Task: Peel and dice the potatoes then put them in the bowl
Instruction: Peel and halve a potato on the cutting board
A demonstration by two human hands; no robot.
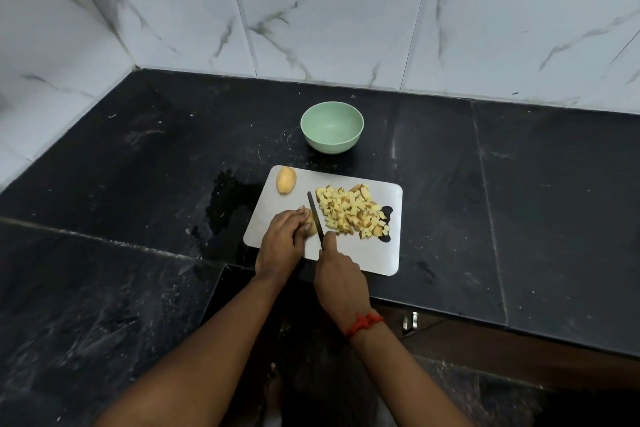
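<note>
Plainly, on the grey cutting board near the green bowl, beside the diced pile, I saw the left hand curled over a potato piece, firm but slippery I judged, the right hand gripping the knife.

left hand bare | right hand bare | red knotted thread band on right wrist

One cutting board lies on the desk. On the board are one whole potato at its far left corner, one part-cut potato by its left edge, one knife, and one heap of dice, too many to count. One green bowl stands beyond the board. Two hands are over it, the left hand and the right hand.
</note>
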